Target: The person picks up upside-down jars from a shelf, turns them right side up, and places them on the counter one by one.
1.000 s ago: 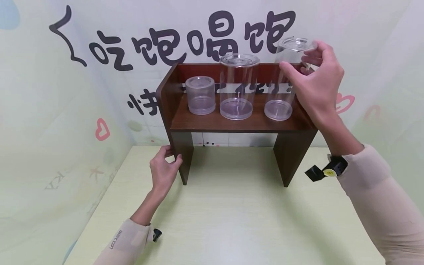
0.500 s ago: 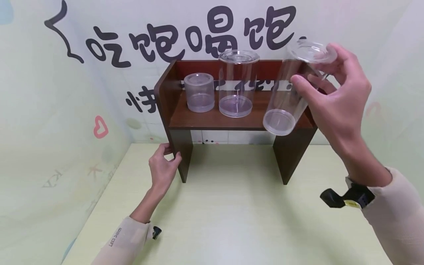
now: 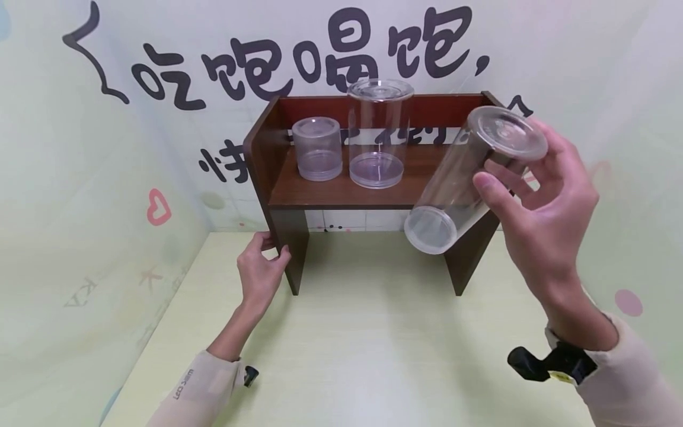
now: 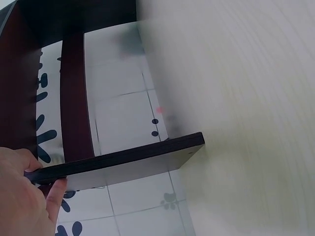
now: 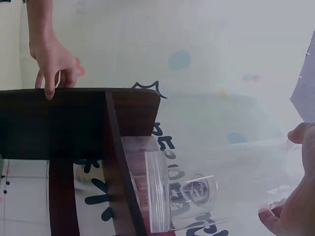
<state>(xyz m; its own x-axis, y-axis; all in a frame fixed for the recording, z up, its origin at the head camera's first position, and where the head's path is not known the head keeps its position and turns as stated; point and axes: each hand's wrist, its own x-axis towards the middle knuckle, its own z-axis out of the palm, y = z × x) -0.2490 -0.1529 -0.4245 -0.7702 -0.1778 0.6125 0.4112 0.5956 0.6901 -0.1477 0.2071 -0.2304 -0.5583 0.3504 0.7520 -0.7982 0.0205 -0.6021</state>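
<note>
My right hand [image 3: 549, 207] grips a tall clear plastic jar [image 3: 453, 184] near its upper end. The jar tilts in front of the shelf's right side, its lower end toward the left. With thumb and fingers my left hand [image 3: 261, 270] pinches the left side panel of a dark brown wooden shelf [image 3: 341, 198]; the left wrist view shows the panel [image 4: 123, 160] between them. On the upper board stand a short clear jar [image 3: 318, 148] at the left and another tall clear jar [image 3: 377, 133] beside it, both upright.
The shelf stands on a pale light-green table [image 3: 352, 332], against a backdrop [image 3: 176, 136] printed with large dark characters and pink hearts. Under the upper board is an open space between the two side panels.
The right hand has lifted the tall jar off the right part of the upper board, drawn it forward and tilted it. The left hand stays on the side panel.
</note>
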